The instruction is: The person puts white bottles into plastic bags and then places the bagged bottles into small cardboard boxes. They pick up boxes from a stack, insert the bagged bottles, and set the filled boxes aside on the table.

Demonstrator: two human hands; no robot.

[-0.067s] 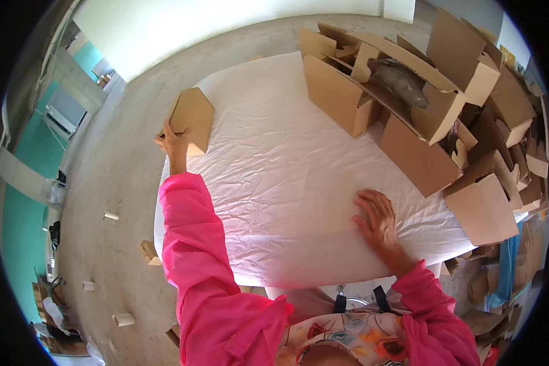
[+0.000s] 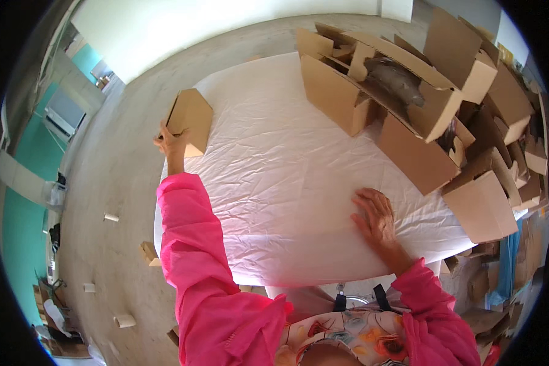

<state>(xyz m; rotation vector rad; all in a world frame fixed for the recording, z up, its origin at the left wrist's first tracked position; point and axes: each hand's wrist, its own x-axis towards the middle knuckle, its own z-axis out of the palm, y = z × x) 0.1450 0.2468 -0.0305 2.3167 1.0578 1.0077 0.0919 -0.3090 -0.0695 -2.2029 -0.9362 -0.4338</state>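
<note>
A closed brown cardboard box (image 2: pixel 193 119) stands at the far left edge of the table, which is covered in a wrinkled white cloth (image 2: pixel 274 152). My left hand (image 2: pixel 174 143) reaches out to the box's near end, thumb on one side and fingers on the other, gripping it. Part of those fingers is hidden behind the hand and box. On the cloth at the right, my right hand (image 2: pixel 375 216) lies palm down with its fingers a little bent and the thumb apart. It holds nothing.
Several open cardboard boxes (image 2: pixel 418 152) are heaped on the table's right side, one holding a plastic-wrapped item (image 2: pixel 391 79). On the floor at the left lie short pale tubes (image 2: pixel 125 321) and a small carton (image 2: pixel 149 254). Blue plastic (image 2: pixel 506 268) hangs at the right.
</note>
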